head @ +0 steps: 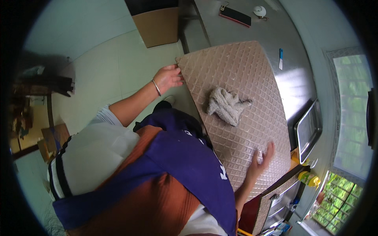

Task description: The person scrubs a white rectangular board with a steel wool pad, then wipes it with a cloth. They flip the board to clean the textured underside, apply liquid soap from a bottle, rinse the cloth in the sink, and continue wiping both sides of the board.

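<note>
A large brown board with a grid-textured face (248,73) lies before me, partly over a metal countertop (283,32). On the board rests a crumpled grey cloth (226,106). My left hand (169,77), with a bangle at the wrist, is at the board's far left corner, its fingers by the edge; a firm grip cannot be made out. My right hand (261,159) is over the near right part of the board, fingers apart and slightly blurred, with nothing in it.
Beyond the board are a dark case (235,17), a white round object (260,11) and a blue-handled scraper (280,59). A metal tray (308,131) and a yellow bottle (308,179) stand at the right, near a sink (279,203). A cardboard box (158,26) stands on the floor.
</note>
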Demonstrator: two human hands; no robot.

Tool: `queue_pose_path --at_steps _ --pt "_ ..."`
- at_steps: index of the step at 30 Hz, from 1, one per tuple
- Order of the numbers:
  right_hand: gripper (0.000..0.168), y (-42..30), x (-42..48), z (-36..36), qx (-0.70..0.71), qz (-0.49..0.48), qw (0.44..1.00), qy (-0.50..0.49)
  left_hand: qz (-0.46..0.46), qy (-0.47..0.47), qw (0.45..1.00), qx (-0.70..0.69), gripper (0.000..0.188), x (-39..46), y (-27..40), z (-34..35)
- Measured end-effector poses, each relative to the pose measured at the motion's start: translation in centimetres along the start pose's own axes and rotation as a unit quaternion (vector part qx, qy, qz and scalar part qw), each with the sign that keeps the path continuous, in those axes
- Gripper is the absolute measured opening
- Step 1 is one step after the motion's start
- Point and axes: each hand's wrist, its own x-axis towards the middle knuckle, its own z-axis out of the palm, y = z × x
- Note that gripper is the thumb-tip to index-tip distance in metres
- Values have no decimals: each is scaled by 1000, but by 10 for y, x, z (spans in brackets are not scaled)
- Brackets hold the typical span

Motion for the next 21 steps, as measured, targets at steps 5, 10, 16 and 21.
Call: queue_pose_path --at_steps 5,10,16,21 --pt "47 -87 81 144 -70 -208 959 -182 -84 -26 994 58 23 28 13 -10" --pt "36 -127 94 222 -84 -167 976 -109 -140 -79 984 76 22 33 24 -15" --pt "30 -133 155 289 -73 -310 945 -73 -154 -104 979 84 23 44 28 -25" --pt "20 -133 205 297 -129 -222 966 -32 -168 -78 976 118 23 45 45 -12"
